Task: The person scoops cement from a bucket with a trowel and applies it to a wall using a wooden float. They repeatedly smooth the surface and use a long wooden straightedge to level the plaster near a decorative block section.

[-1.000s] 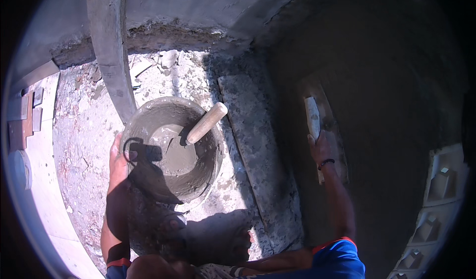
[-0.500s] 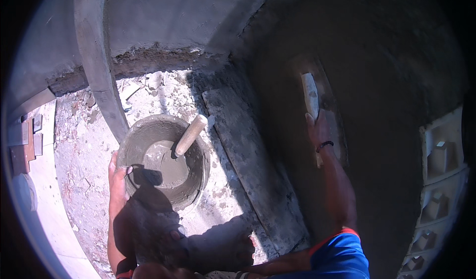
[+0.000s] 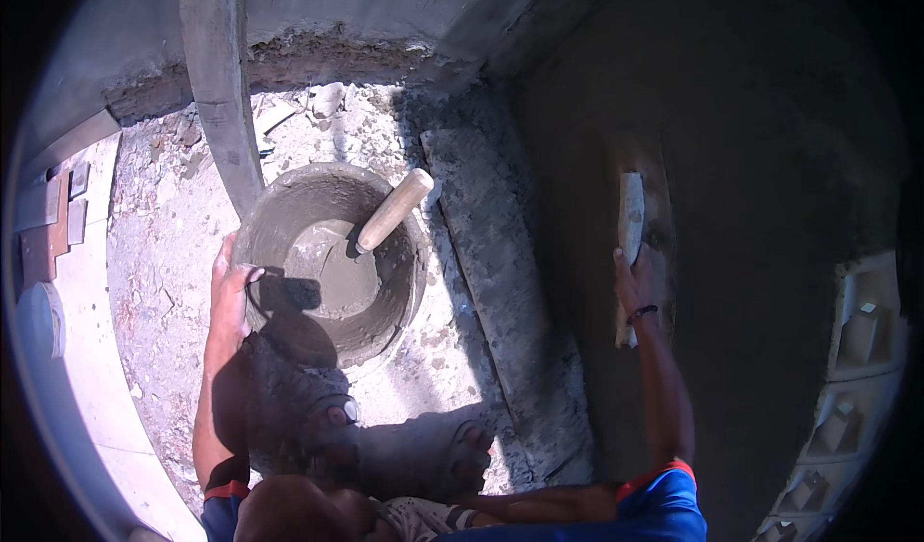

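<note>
The rim of a round, mortar-smeared bucket [image 3: 287,203] was gripped at its left side by the left hand [image 3: 232,292], the thumb hooked over the edge and the fingers clamped against the outer wall. Wet grey mortar [image 3: 345,282] was held in the bottom of the bucket, and a tool with a thick wooden handle [image 3: 397,211] was left leaning in it, its top jutting past the right rim. The pale grip of a long float [image 3: 658,193] was grasped near its lower end by the right hand [image 3: 637,280], the fingers closed around it; the float was held lengthwise over a dark, shaded plastered surface [image 3: 760,215], well to the right of the bucket. Whether its whole face was pressed flat could not be told. A dark bracelet [image 3: 642,313] was worn on the right wrist. A long plank [image 3: 500,282] was seen between bucket and float, and hollow pale blocks [image 3: 866,335] were set at the far right.
</note>
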`<state>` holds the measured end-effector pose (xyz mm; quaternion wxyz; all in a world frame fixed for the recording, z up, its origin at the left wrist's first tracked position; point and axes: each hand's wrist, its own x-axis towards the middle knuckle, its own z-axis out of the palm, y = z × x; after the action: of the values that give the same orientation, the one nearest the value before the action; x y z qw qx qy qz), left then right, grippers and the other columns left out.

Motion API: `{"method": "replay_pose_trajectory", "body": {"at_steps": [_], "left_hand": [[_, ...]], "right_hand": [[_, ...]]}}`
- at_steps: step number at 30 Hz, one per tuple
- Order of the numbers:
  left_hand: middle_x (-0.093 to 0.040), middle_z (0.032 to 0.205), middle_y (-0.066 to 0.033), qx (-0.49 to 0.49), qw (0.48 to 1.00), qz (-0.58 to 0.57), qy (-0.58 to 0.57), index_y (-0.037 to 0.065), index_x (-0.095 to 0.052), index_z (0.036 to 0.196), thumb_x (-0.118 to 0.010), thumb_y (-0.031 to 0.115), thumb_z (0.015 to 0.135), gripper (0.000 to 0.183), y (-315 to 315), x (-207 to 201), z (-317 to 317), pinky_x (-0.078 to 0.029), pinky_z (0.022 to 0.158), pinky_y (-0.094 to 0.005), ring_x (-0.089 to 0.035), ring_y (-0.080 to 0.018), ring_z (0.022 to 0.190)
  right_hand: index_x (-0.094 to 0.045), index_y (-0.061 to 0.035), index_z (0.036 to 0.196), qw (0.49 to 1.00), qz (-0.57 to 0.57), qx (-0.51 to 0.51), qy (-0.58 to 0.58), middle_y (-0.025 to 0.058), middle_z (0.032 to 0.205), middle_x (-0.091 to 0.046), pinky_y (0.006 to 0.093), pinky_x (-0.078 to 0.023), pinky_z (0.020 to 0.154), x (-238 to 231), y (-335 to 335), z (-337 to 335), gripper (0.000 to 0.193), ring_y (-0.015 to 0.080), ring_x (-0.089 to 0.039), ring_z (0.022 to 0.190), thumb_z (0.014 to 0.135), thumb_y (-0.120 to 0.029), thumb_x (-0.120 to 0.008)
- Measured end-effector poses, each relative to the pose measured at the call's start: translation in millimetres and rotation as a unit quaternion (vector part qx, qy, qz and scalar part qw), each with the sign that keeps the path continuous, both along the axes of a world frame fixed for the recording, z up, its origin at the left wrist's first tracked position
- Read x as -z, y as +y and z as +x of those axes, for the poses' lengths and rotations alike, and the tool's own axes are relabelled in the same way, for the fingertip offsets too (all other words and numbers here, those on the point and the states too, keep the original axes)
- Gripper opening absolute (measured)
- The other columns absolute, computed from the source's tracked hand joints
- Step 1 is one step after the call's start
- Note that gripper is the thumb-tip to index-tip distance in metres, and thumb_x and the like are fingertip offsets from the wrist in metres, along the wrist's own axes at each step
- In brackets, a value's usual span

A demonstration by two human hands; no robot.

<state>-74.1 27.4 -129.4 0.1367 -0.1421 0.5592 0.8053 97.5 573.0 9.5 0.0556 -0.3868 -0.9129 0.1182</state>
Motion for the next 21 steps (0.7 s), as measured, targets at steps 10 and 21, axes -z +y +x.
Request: {"method": "replay_pose_trajectory", "body": {"at_steps": [10,21], "left_hand": [[-0.048,0.132,-0.0178,0.033,0.997,-0.067,0.007,-0.006,-0.026,0.144,-0.055,0.001,0.071,0.079,5,-23,3,-0.04,0.099,-0.0295,-0.052,-0.0226,0.117],[-0.039,0.141,-0.0194,0.062,0.991,-0.111,0.032,-0.009,-0.024,0.144,-0.056,0.004,0.072,0.079,-10,6,-2,-0.034,0.104,-0.0292,-0.046,-0.0207,0.123]], "right_hand": [[-0.047,0.0001,0.113,0.978,0.101,-0.11,-0.143,0.03,0.105,-0.059,0.0548,-0.044,0.082,107,10,-58,0.043,0.047,-0.058,0.096,0.091,-0.036,-0.055],[-0.045,-0.0016,0.118,0.985,0.107,-0.11,0.074,0.0291,0.102,-0.062,0.0561,-0.047,0.079,47,28,-167,0.045,0.0479,-0.059,0.095,0.09,-0.035,-0.056]]}}
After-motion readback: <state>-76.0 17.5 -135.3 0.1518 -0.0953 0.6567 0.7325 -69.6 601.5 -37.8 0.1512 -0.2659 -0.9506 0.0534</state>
